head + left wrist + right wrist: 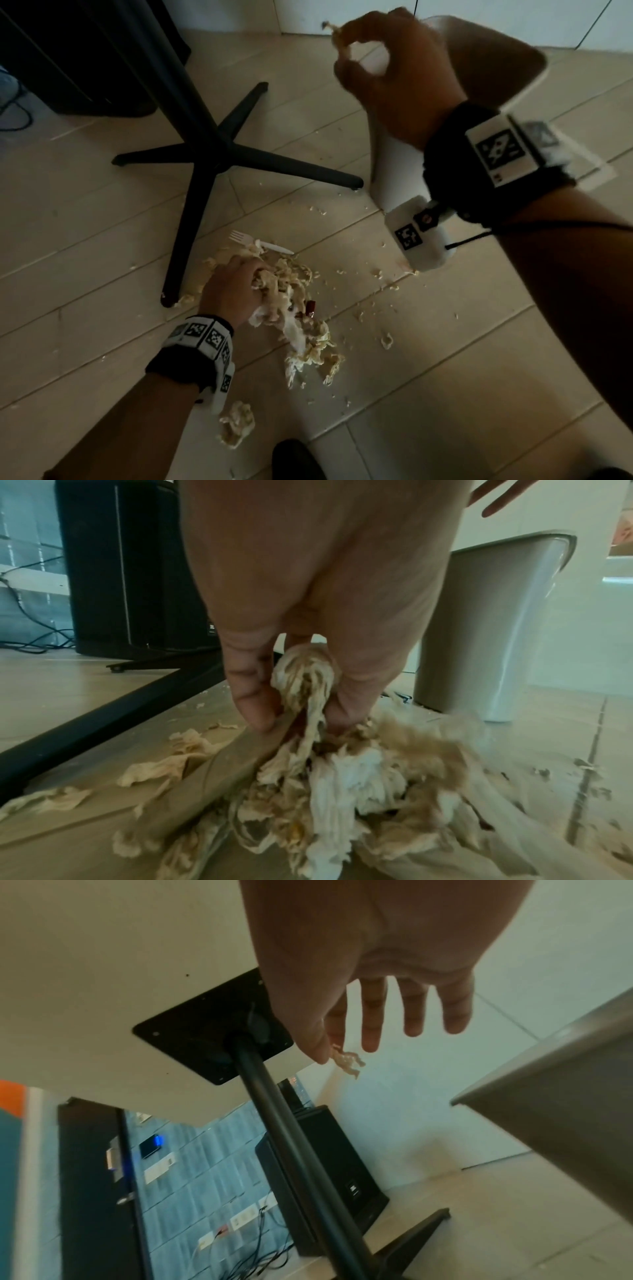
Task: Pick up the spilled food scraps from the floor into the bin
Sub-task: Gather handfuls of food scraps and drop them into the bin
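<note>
Spilled food scraps (301,318), pale noodle-like shreds mixed with white tissue, lie in a heap on the tiled floor. My left hand (257,277) is down in the heap's upper end. In the left wrist view its thumb and fingers (253,696) grip a wad of scraps (304,680). My right hand (342,44) is raised over the open top of the pale bin (394,171) and pinches a small scrap (337,34) between thumb and forefinger. The right wrist view shows that scrap (347,1062) dangling from the pinch, the other fingers straight, beside the bin's rim (548,1069).
A white plastic fork (260,243) lies at the heap's far edge, a red bit (311,306) within it, and a separate clump (236,425) nearer me. The black table base (219,150) spreads its legs just left of the heap. A dark shoe (294,459) is at the bottom.
</note>
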